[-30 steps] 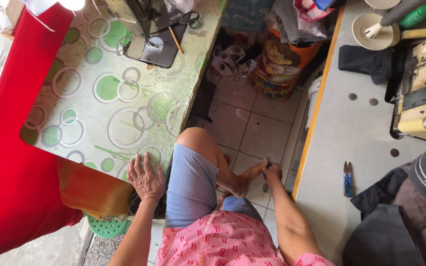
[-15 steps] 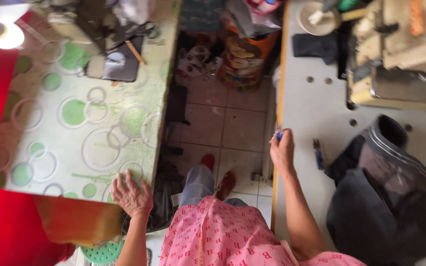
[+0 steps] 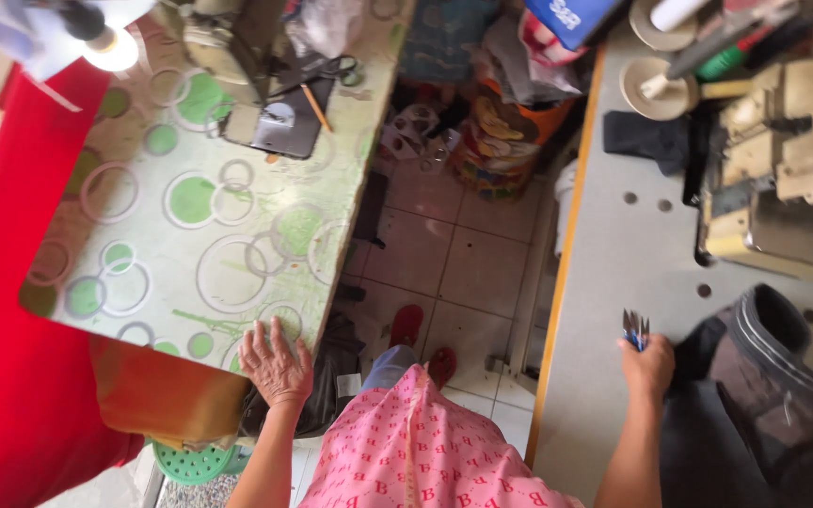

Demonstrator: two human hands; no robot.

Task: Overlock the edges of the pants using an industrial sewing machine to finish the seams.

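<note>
My left hand [image 3: 276, 362] lies flat, fingers spread, on the near corner of a table covered with a green-circle cloth [image 3: 190, 235]. My right hand [image 3: 648, 365] is over the grey table [image 3: 613, 282] on the right, closed around small blue thread snips [image 3: 635, 328] whose tips point up. Just right of that hand lies dark grey fabric with a ribbed band [image 3: 764, 395]. My pink patterned top [image 3: 425, 442] fills the bottom middle.
A sewing machine [image 3: 237, 47] and scissors [image 3: 322, 68] sit at the far end of the left table, a lit lamp [image 3: 110, 47] beside them. Another machine [image 3: 783, 160] stands on the grey table. Tiled floor with red slippers [image 3: 421, 343] and a full bin [image 3: 510, 132] lies between.
My right hand rose from the floor, reached the snips on the grey table and now holds them. My left hand stayed on the table corner. The view shifted right.
</note>
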